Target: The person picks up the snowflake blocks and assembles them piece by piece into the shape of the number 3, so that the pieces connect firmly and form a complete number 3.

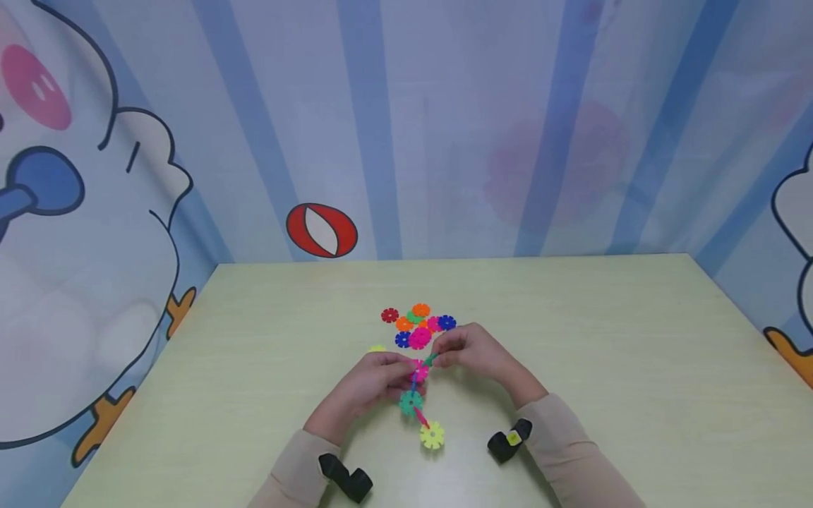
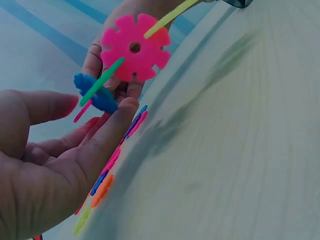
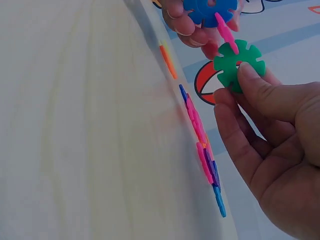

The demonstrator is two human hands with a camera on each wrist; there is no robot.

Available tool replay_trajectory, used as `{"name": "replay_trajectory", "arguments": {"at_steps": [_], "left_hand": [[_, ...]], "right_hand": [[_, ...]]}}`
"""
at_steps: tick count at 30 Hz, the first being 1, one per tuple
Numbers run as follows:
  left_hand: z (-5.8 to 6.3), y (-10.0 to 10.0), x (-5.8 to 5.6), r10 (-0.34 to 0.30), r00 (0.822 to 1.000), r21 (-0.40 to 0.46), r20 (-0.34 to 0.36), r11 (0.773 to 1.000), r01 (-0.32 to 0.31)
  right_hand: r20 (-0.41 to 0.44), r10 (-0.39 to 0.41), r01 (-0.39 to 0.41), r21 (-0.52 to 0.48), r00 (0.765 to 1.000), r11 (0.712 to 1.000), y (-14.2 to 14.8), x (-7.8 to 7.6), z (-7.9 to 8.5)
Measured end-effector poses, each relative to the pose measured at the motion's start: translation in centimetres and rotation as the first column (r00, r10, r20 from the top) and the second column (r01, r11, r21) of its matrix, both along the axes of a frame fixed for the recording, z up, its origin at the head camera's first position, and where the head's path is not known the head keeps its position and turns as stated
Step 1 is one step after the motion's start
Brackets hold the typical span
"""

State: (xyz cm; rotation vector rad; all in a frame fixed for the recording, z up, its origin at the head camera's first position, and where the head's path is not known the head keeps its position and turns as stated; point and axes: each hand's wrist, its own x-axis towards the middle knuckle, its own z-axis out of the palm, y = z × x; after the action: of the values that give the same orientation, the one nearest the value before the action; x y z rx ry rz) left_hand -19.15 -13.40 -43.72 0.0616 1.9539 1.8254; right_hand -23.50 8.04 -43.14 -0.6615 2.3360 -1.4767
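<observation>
A chain of notched plastic discs (image 1: 411, 403) trails from the right hand (image 1: 476, 349), which pinches its green end disc (image 3: 228, 66), past the left hand (image 1: 373, 381), gripping it beside a pink disc (image 2: 134, 59), and away from the far edge of the table (image 1: 571, 317); both forearms (image 1: 574, 444) slant inward

Left sleeve (image 1: 295, 469), right sleeve (image 1: 578, 451): plain, beige. Left camera (image 1: 360, 485): black, angular. Right camera (image 1: 499, 449): black, angular, marked with a yellow square (image 1: 514, 438).
</observation>
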Motion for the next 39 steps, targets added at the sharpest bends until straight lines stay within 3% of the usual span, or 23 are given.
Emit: {"name": "replay_trajectory", "arguments": {"at_steps": [8, 15, 28, 39], "left_hand": [[0.1, -0.1, 0.1, -0.040, 0.999, 0.025, 0.026, 0.999, 0.039], [0.2, -0.4, 0.2, -0.065, 0.997, -0.019, 0.037, 0.998, 0.066], [0.7, -2.2, -0.5, -0.106, 0.993, -0.016, 0.054, 0.994, 0.107], [1.1, -5.0, -1.2, -0.008, 0.998, -0.089, 0.063, 0.996, 0.013]], "right_hand": [[0.021, 0.052, -0.052, 0.002, 0.998, 0.999, -0.3, 0.1, 0.1], [0.049, 0.056, -0.056, -0.006, 0.997, 0.998, -0.9, 0.4, 0.1], [-0.023, 0.075, -0.073, 0.068, 0.997, 0.995, -2.7, 0.3, 0.4], [-0.005, 0.025, -0.024, 0.157, 1.000, 0.987, -4.5, -0.4, 0.3]]}}
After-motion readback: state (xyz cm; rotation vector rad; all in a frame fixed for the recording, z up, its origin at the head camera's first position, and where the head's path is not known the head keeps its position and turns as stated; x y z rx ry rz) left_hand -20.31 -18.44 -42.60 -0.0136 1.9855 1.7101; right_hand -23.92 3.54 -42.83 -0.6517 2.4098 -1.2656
